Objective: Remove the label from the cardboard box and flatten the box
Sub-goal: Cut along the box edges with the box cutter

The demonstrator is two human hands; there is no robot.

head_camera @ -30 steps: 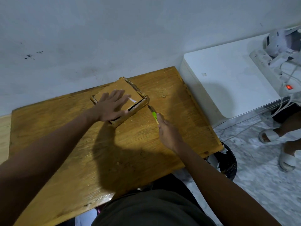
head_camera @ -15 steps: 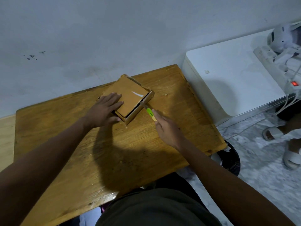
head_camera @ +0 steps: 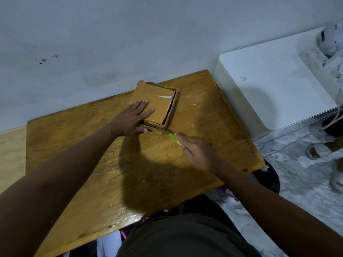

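Note:
A shallow brown cardboard box (head_camera: 157, 101) lies on the wooden table (head_camera: 194, 127) near the wall, a white sliver of label (head_camera: 164, 97) on its top. My left hand (head_camera: 132, 118) presses flat on the box's near left corner, fingers straight. My right hand (head_camera: 198, 152) grips a green-handled cutter (head_camera: 173, 137), index finger along the handle. The blade tip lies at the box's near edge, beside my left thumb.
A white cabinet (head_camera: 269, 86) stands right of the table, carrying a power strip (head_camera: 323, 67) and a white device (head_camera: 332, 38). A dark round bin (head_camera: 269, 179) sits below the table's right corner. Sandalled feet (head_camera: 323, 151) rest on the marble floor.
The box has turned clockwise under my left hand. My right hand brought the cutter from the box's right side to its near edge.

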